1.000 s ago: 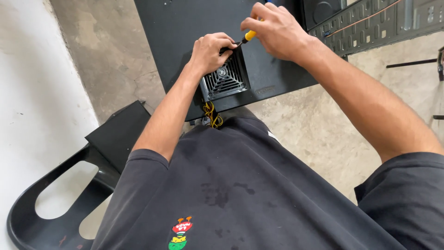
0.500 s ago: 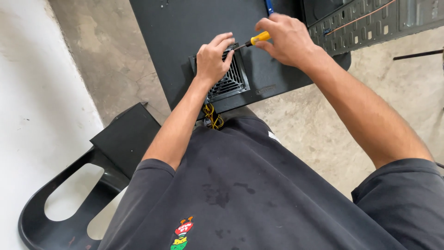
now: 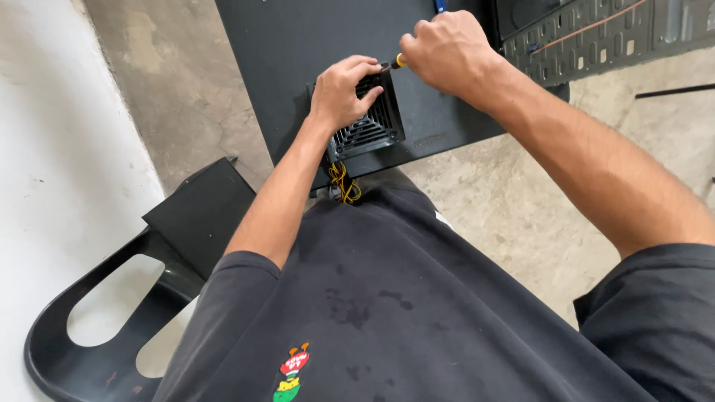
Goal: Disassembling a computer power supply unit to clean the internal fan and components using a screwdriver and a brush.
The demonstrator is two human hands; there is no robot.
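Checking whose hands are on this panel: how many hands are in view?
2. The left hand rests on the black vent grille; the right hand grips a yellow-handled screwdriver beside it. No others show.

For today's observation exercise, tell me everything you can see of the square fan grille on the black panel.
The fan grille is black and roughly square, with parallel slats that look like plastic or painted metal. It sits on a flat black panel, near its lower edge, seen tilted in this view. The left hand rests on its upper left part, covering it. The right hand holds a yellow-handled screwdriver at its upper edge. Yellow wires hang just below it.
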